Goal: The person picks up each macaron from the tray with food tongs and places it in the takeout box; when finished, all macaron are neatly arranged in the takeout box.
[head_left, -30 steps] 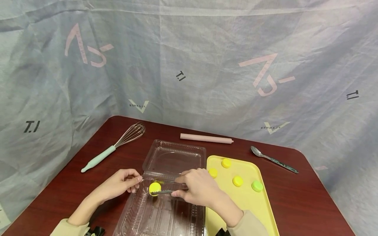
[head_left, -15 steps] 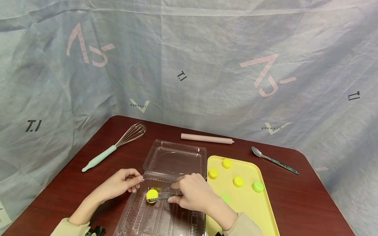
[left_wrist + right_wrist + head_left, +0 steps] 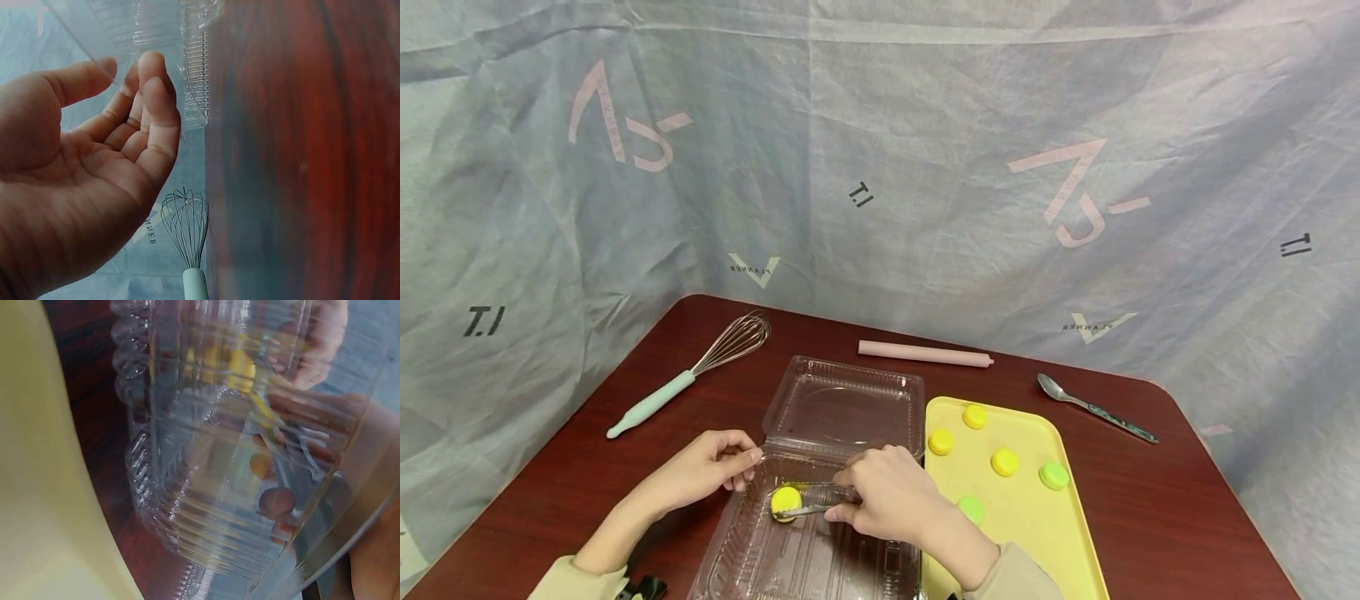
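Observation:
The right hand (image 3: pixel 891 497) grips metal tongs (image 3: pixel 808 510), with a yellow macaron (image 3: pixel 786 502) between the tips. Both are inside the far left part of a hinged clear plastic container (image 3: pixel 797 558); whether the macaron touches its floor I cannot tell. On the left, the left hand (image 3: pixel 706 463) pinches the container's rim near the hinge, and the left wrist view has the plastic edge between thumb and fingers (image 3: pixel 159 103). Through the container's ribbed wall, the right wrist view gives a distorted look at the yellow macaron (image 3: pixel 240 370) and the right hand's fingertips (image 3: pixel 277 502).
Right of the container lies a yellow tray (image 3: pixel 1022 542) bearing several yellow and green macarons (image 3: pixel 1004 462). The raised lid (image 3: pixel 842 406) lies back behind the base. A whisk (image 3: pixel 688 379), pink rolling pin (image 3: pixel 925 353) and spoon (image 3: pixel 1093 407) lie around the table (image 3: pixel 1165 500).
The right hand has moved the tongs and yellow macaron nearer the viewer and slightly left inside the container, uncovering a green macaron on the tray. The left hand stays in place.

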Demonstrator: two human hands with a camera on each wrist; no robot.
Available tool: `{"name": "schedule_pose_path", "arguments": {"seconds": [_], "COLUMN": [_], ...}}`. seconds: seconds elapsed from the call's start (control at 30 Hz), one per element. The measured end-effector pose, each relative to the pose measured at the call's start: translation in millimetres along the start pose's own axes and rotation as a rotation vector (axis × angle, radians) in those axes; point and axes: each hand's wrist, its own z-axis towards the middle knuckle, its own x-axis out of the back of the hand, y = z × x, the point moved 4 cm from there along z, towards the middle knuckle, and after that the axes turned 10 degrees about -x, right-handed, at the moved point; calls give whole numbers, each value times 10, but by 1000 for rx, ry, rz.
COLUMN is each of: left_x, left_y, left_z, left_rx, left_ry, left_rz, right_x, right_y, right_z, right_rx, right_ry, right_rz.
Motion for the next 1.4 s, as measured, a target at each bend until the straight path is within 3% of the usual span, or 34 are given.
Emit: {"name": "schedule_pose_path", "arguments": {"seconds": [0.67,1.03,1.4], "left_x": [1,-4,-3], "left_y": [-8,-12,-6], "left_z": [2,-5,-3], "left_rx": [-2,-8,-14], "left_ry": [-7,-6,-9], "left_rz": [-4,-21,-21], "right_x": [-9,53,206], "right_y": [-2,14,110], "right_z": [0,-13,-60], "right_rx": [-9,5,-69], "right_ry": [0,43,4], "right_rz": [-24,-24,5]}}
